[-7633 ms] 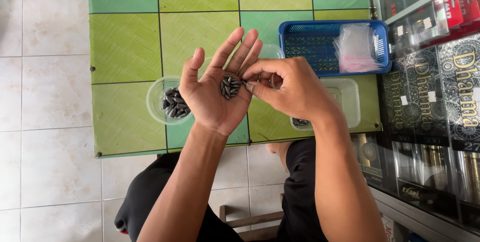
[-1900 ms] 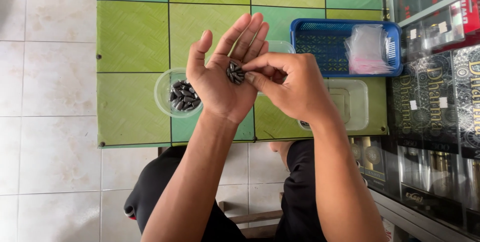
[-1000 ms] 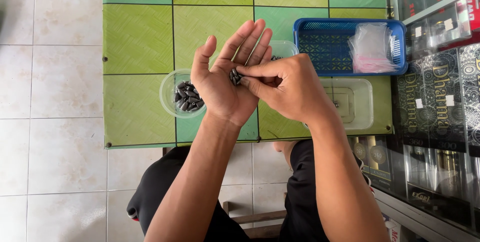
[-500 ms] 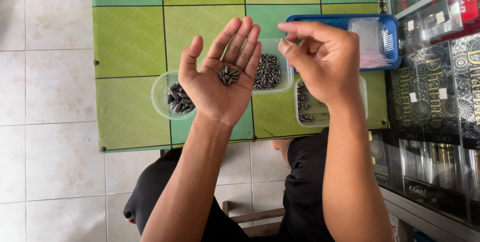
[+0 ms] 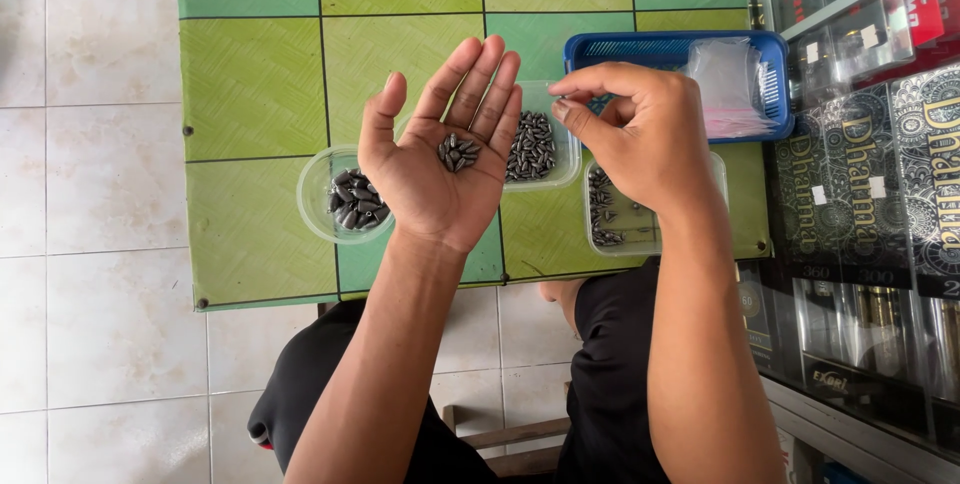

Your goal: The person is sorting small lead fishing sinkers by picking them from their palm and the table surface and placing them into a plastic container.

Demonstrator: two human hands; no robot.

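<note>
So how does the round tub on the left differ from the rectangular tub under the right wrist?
The round clear tub is circular and its dark grey pieces are large and piled together; the rectangular clear tub is boxy and its pieces are smaller and scattered thinly. The round tub lies beside the open left hand; the rectangular tub is partly hidden by the right hand. Both are clear plastic, open, and stand on the green table.

Clear plastic bags [image 5: 735,84] with pinkish edges lie in the blue basket [image 5: 680,46], just right of the right hand's fingertips [image 5: 560,112]. Black boxes [image 5: 880,184] with gold ornament stand further right, small white labels [image 5: 876,187] on them. Red packs [image 5: 925,4] sit above.
</note>
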